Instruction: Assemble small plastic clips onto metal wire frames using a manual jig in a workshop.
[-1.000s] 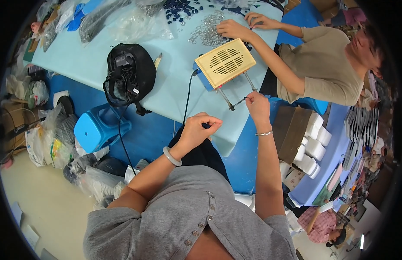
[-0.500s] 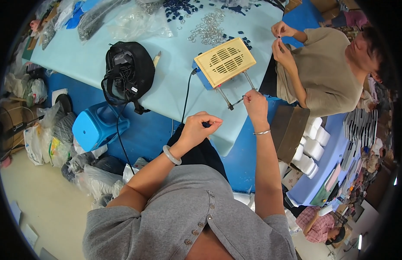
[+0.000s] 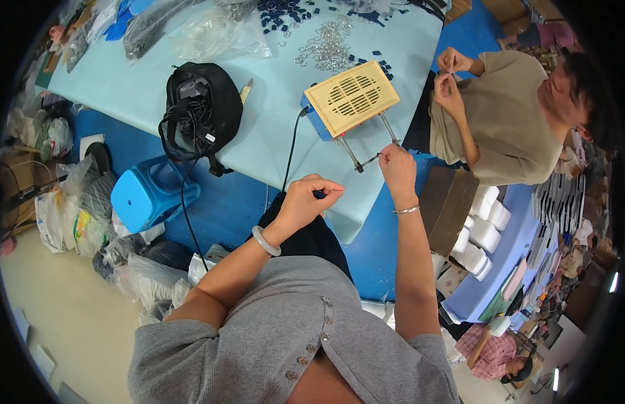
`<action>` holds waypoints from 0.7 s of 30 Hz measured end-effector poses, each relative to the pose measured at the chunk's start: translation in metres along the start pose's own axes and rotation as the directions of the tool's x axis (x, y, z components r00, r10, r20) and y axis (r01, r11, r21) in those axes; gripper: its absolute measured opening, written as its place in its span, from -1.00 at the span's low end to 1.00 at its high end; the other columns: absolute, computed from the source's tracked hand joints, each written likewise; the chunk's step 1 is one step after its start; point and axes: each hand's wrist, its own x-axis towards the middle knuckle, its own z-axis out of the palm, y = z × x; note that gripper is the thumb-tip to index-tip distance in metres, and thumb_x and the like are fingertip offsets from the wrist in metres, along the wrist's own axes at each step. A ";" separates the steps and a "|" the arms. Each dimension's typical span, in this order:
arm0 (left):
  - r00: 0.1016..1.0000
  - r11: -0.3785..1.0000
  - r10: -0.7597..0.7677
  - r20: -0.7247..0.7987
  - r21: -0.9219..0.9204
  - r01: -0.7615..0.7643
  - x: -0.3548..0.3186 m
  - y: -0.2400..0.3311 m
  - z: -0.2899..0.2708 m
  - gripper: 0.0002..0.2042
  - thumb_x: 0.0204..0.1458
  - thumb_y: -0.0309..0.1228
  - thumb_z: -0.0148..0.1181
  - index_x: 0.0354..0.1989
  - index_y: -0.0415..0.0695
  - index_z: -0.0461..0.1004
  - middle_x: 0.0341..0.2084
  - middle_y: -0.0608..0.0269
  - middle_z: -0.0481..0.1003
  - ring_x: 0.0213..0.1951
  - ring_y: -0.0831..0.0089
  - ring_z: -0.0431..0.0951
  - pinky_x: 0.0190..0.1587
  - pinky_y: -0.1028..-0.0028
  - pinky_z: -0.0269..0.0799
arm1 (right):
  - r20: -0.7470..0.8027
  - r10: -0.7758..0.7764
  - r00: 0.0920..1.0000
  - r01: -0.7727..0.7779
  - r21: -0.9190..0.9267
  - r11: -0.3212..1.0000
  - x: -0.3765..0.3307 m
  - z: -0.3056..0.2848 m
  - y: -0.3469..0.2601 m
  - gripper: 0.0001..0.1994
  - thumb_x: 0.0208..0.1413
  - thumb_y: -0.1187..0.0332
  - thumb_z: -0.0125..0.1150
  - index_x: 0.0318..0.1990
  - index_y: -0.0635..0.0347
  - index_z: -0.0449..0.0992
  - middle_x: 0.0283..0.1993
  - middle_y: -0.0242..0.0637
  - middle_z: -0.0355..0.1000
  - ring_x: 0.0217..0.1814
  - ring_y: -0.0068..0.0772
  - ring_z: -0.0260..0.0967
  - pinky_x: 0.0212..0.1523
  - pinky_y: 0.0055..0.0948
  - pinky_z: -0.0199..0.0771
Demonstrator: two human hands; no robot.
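Note:
My left hand [image 3: 307,204] is held in front of my body by the table's near edge. Its thumb and fingertips are pinched together; whatever may be between them is too small to make out. My right hand [image 3: 398,172] is closed at the near end of two metal rods [image 3: 351,156]. These stick out of a box-shaped device [image 3: 353,97] with a cream slotted top and blue sides. A thin dark piece [image 3: 370,160] runs between the rod ends and meets my right fingertips. What those fingers grip is hidden.
On the light-blue table [image 3: 272,128] lie a black bag [image 3: 203,111] with cables, clear metal-looking rings [image 3: 329,42] and small dark-blue pieces [image 3: 285,15]. A blue stool [image 3: 140,198] stands left. Right are a co-worker [image 3: 501,118], a cardboard box [image 3: 448,202] and white blocks [image 3: 484,232].
The co-worker's hands have shifted right, away from the table. Both my hands keep nearly the same place and grip; the whole view has moved slightly.

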 end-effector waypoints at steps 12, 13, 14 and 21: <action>0.999 0.999 0.038 0.017 0.020 -0.039 0.003 -0.001 0.003 -0.89 -0.09 -0.49 0.25 -0.35 -0.11 0.60 -0.57 0.35 0.43 -0.51 0.63 0.37 -0.40 0.64 0.30 | -0.025 -0.008 1.000 0.005 -0.118 0.993 -0.003 0.001 0.001 -0.93 -0.15 0.46 0.19 -0.50 0.21 0.43 -0.45 -0.14 0.43 -0.39 -0.07 0.41 -0.38 -0.24 0.45; 0.999 0.999 0.038 0.012 0.016 -0.039 0.002 -0.002 0.002 -0.89 -0.09 -0.49 0.25 -0.35 -0.11 0.60 -0.57 0.35 0.43 -0.51 0.63 0.37 -0.40 0.64 0.30 | -0.025 -0.012 1.000 0.009 -0.117 0.993 -0.003 0.000 0.000 -0.93 -0.15 0.46 0.19 -0.50 0.21 0.43 -0.45 -0.14 0.43 -0.39 -0.07 0.41 -0.38 -0.24 0.45; 0.999 0.999 0.039 0.009 0.017 -0.040 0.002 0.000 0.002 -0.89 -0.09 -0.49 0.25 -0.35 -0.11 0.60 -0.57 0.35 0.43 -0.51 0.63 0.37 -0.40 0.64 0.30 | -0.039 0.002 0.999 -0.006 -0.105 0.994 -0.004 -0.001 -0.001 -0.93 -0.14 0.45 0.20 -0.50 0.21 0.44 -0.45 -0.15 0.44 -0.40 -0.09 0.42 -0.39 -0.27 0.45; 1.000 0.999 0.030 0.002 -0.036 -0.030 0.009 0.005 0.006 -0.86 -0.08 -0.46 0.24 -0.31 -0.10 0.59 -0.57 0.33 0.41 -0.51 0.61 0.38 -0.44 0.61 0.30 | 0.364 0.305 0.880 -0.446 0.854 0.268 -0.030 -0.033 -0.021 -0.86 -0.02 0.39 0.24 -0.35 0.22 0.42 -0.45 -0.29 0.47 -0.67 -0.69 0.14 -0.66 -0.66 0.09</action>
